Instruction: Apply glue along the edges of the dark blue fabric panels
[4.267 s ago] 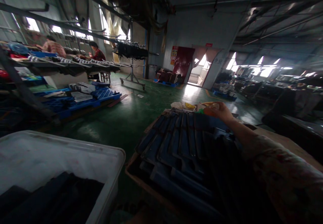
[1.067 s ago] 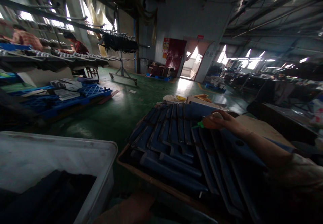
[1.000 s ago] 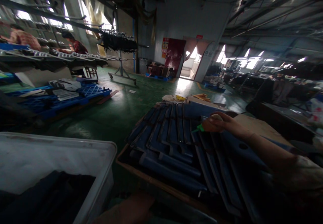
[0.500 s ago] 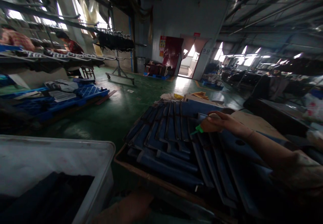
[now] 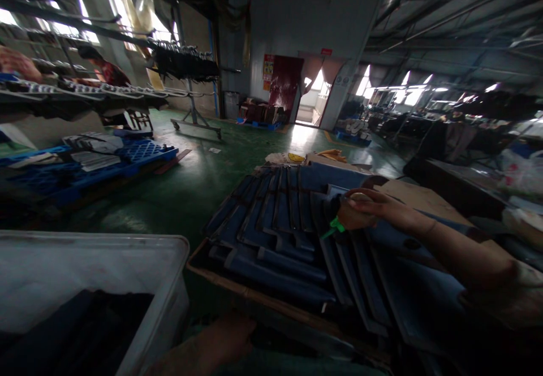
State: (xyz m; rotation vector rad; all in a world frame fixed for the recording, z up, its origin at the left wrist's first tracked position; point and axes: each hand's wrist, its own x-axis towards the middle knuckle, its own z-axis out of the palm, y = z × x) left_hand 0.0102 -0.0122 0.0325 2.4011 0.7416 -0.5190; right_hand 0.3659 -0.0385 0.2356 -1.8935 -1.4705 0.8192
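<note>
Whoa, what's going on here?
Someone is working at a box of blue pieces. Their right hand holds a green-tipped thing over them. Their left hand is low beside the box, too dark to tell if it holds anything. A white bin with dark things inside stands to the left.

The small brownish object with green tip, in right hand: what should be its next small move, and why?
Perhaps the right hand should bring the green tip of the brownish object to the nearest of the dark blue flat pieces: the fingers hold the object, and the tip points that way.
</note>
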